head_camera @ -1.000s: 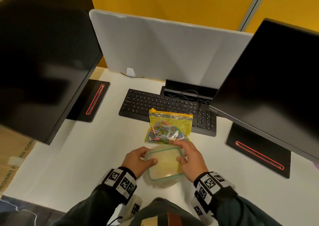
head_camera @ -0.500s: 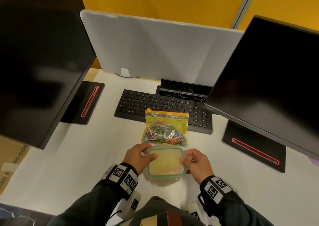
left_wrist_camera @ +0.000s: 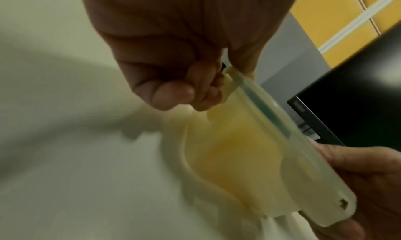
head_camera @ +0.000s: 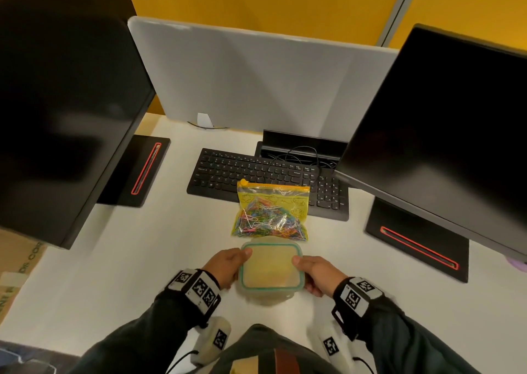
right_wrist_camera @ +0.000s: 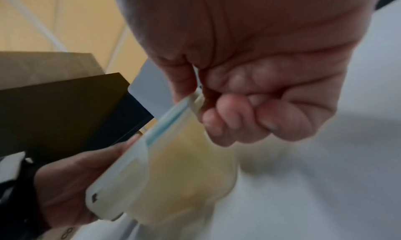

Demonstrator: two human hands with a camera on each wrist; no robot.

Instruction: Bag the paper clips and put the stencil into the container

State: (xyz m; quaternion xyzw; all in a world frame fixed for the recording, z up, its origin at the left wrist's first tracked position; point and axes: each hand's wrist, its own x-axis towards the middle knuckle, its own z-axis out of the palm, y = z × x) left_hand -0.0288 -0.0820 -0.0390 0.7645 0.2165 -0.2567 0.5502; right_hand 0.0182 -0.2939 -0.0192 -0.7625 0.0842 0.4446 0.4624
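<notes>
Gripping one lidded container (head_camera: 270, 271): left hand (head_camera: 225, 266), right hand (head_camera: 316, 273), fingers curled on rim | one bag of paper clips (head_camera: 271, 214) | two monitors (head_camera: 65, 111)

white table (head_camera: 94, 259), carrying a black keyboard (head_camera: 256, 174) toward the back, with a yellow-topped zip bag (head_camera: 271, 214) of coloured paper clips (head_camera: 265, 221) just in front, its top edge overlapping the keyboard. nearer, a lidded container (head_camera: 271, 271), just beside the bag. at each side, a black monitor base with a red strip: left (head_camera: 134, 171), right (head_camera: 419, 248).
</notes>
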